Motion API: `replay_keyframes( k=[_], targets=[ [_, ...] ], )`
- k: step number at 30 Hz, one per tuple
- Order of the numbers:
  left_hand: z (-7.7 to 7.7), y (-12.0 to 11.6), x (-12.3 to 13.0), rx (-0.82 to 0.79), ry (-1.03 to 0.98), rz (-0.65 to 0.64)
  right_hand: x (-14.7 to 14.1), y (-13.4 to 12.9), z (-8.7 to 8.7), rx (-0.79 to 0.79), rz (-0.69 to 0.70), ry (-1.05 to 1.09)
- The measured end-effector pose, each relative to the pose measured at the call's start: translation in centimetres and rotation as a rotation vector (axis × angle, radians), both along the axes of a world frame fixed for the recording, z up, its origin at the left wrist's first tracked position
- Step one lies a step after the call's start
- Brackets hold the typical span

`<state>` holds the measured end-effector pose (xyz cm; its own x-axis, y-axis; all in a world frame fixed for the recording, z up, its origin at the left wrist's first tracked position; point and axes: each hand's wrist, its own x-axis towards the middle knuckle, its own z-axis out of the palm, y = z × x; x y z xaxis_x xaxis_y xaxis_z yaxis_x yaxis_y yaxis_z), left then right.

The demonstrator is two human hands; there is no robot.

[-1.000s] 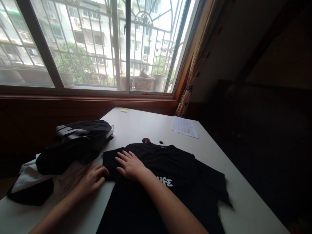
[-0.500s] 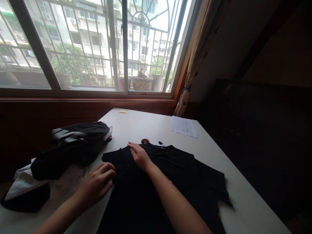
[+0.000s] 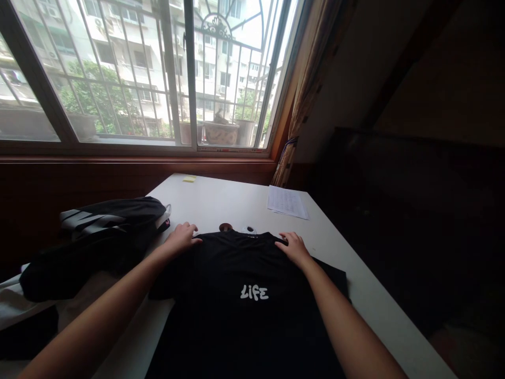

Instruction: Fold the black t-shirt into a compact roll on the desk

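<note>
A black T-shirt [image 3: 236,263] with the white word "Life" on its chest lies spread flat, its collar toward the window. At the shirt's left shoulder edge rests my left hand [image 3: 183,237], thumb and fingers apart. My right hand [image 3: 295,248] touches the opposite shoulder beside the collar, its fingers also spread. Part of the right sleeve is hidden behind my right forearm. Just beyond the collar sit a brown round object [image 3: 225,227] and a small white object with a dark centre [image 3: 249,230].
On the left lies a heap of black and white clothes [image 3: 106,237]. Papers [image 3: 288,201] and a yellow note [image 3: 189,179] lie toward the far side of the white table [image 3: 224,197]. A barred window [image 3: 229,79] and a tied curtain [image 3: 290,145] stand behind it.
My left hand has moved forward to the left shoulder of the shirt. My right hand has gone from the left shoulder to the right one, uncovering the white print.
</note>
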<state>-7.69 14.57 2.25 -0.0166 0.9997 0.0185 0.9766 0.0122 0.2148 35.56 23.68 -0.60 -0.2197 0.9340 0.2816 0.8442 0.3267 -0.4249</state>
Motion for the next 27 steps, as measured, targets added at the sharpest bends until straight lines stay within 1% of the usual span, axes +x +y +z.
replay_keyframes(
  k=[3, 6, 10, 13, 15, 17, 22, 24, 27],
  targets=[
    [-0.2, 1.5, 0.5, -0.093, 0.014, -0.01, 0.7, 0.5, 0.0, -0.066, -0.006, -0.079],
    [0.0, 2.1, 0.7, -0.144, 0.013, -0.045, 0.4, 1.1, 0.5, -0.106, 0.012, -0.139],
    [0.6, 2.1, 0.9, -0.091, -0.005, -0.046, -0.2, 2.0, 1.3, -0.059, 0.045, -0.175],
    [0.8, 2.1, 0.9, -0.007, 0.002, -0.026, -0.5, 2.2, 1.4, 0.014, 0.003, -0.204],
    [0.6, 2.3, 1.0, 0.047, 0.022, -0.024, -0.8, 2.0, 1.1, 0.059, -0.031, -0.235],
    [0.0, 2.6, 0.9, 0.08, 0.044, -0.029, -1.2, 1.8, 0.8, 0.1, -0.049, -0.273],
    [-1.6, 3.4, 0.1, 0.112, 0.094, -0.029, -2.4, 1.6, 0.0, 0.198, -0.04, -0.354],
    [-1.9, 3.7, -0.5, 0.126, 0.11, -0.026, -2.9, 1.8, 0.0, 0.232, -0.041, -0.367],
    [-1.9, 3.8, -1.6, 0.15, 0.13, -0.016, -3.7, 2.1, 0.2, 0.275, -0.045, -0.372]
  ],
)
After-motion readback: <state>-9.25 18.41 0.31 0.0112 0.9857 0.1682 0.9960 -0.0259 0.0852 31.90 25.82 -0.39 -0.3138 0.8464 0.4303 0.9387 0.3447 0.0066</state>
